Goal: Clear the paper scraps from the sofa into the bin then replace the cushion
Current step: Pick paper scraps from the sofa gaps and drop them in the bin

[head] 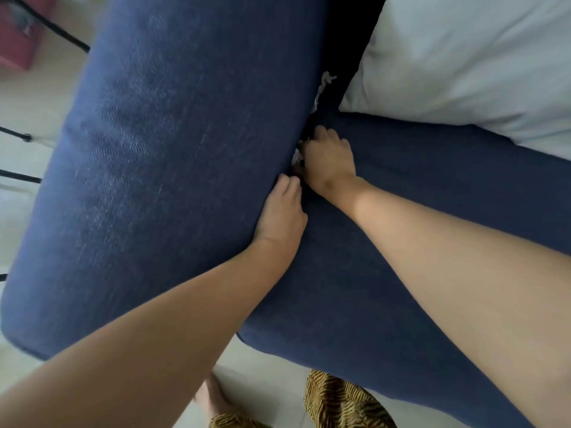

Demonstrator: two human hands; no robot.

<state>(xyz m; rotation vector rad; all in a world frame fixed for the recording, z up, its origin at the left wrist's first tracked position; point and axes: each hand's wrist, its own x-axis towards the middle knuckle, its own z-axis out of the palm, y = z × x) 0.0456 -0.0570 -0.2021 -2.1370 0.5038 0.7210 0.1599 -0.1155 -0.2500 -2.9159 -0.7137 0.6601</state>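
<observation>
- A pale tiled floor (27,97) shows along the left edge and bottom of the frame, with thin black metal legs (18,177) crossing it at the left and a pink box (18,32) in the upper left corner.
- A dark blue woven-fabric sofa seat (401,186) fills the centre and right of the frame.
- A large dark blue fabric seat cushion (160,156) is tilted up on its edge, covering the left half of the frame from top to lower left.
- A pale grey-white pillow (463,57) lies in the upper right, resting on the sofa.
- Small white torn paper scraps (324,81) sit in the dark gap between the raised cushion and the seat, near the top centre; more white bits show lower in the gap, just beside the fingers.
- The left hand (281,214), at centre, presses flat against the cushion's lower edge, fingers together.
- The right hand (327,156), just above it, curls its fingers down into the gap among the scraps; whether it grips any cannot be told.
- Tiger-striped brown fabric (343,400) and a bare foot (210,396) appear at the bottom centre.
</observation>
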